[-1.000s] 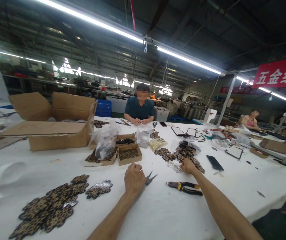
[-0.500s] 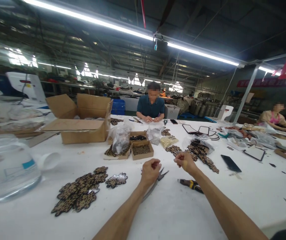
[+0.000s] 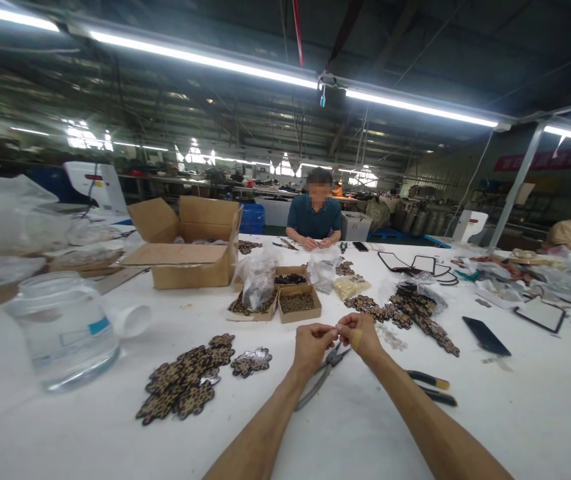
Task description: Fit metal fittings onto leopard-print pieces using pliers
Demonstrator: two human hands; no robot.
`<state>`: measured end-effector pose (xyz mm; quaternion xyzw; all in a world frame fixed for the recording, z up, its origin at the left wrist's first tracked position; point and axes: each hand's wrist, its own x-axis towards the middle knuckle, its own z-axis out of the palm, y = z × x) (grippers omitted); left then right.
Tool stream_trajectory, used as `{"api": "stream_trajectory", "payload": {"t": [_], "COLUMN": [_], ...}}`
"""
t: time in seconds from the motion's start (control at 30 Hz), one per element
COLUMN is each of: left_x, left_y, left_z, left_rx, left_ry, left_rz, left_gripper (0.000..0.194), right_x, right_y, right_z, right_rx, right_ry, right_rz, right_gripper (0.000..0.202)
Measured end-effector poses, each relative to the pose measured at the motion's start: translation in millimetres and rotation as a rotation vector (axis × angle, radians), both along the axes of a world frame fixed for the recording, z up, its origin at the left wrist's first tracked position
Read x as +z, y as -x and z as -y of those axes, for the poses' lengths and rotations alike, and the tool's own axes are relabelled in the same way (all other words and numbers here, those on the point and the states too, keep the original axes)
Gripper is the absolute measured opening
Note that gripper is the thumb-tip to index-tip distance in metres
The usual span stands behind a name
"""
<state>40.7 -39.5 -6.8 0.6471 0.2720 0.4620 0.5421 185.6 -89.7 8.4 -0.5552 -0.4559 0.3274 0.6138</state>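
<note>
Fingers (image 3: pixel 321 329) of left hand (image 3: pixel 310 348) and right hand (image 3: pixel 365 337) pinched closed, tips together; anything held too small to tell. Grey pliers (image 3: pixel 334 359) beneath, on table (image 3: pixel 350 433). Small carton (image 3: pixel 302 314): brassy studs (image 3: pixel 297 302). Jug (image 3: pixel 50 320): clear liquid (image 3: pixel 78 367).

The left hand (image 3: pixel 311 348) and right hand (image 3: pixel 362 339) meet at the fingers (image 3: pixel 322 329) over grey-handled pliers (image 3: pixel 334 358) on a white table (image 3: pixel 360 437).

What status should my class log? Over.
Left hand and right hand: fingertips close together, any held piece unclear. Grey pliers beneath. Right forearm partly hides yellow-black pliers.
</note>
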Motion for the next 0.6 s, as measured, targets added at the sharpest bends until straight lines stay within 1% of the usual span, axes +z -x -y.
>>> {"api": "stream_trajectory", "payload": {"t": [0.13,0.27,0.33,0.4,0.47,0.53,0.57,0.6], "left_x": [3.1,8.7,12.2,16.2,19.4,20.1,19.1,17.1], "left_y": [1.8,3.5,6.9,12.9,20.2,25.5,26.7,26.7], "left_z": [7.3,17.4,15.9,7.8,-4.6,-17.1,-22.1,-25.9], "left_rx": [0.109,0.315,0.422,0.526,0.602,0.606,0.588,0.562], "left_ry": [-0.169,-0.407,-0.469,-0.453,-0.359,-0.239,-0.201,-0.171], "left_rz": [-0.096,-0.217,-0.266,-0.274,-0.231,-0.166,-0.146,-0.134], "left_gripper": [0.026,0.02,0.018,0.015,0.013,0.013,0.013,0.014], "right_x": [-0.3,4.0,6.6,7.5,4.7,-2.2,-6.6,-11.0], "right_y": [5.0,11.6,18.5,29.5,44.0,58.4,64.1,68.0], "right_z": [0.9,0.9,2.1,7.1,17.4,32.0,40.2,48.5], "right_rx": [-0.036,-0.053,-0.057,-0.049,-0.001,0.093,0.16,0.176], "right_ry": [0.001,0.011,0.017,0.014,0.004,-0.007,-0.02,-0.041], "right_rz": [-0.007,0.057,0.121,0.208,0.307,0.454,0.642,0.791], "right_gripper": [0.035,0.037,0.035,0.031,0.025,0.023,0.024,0.023]}}
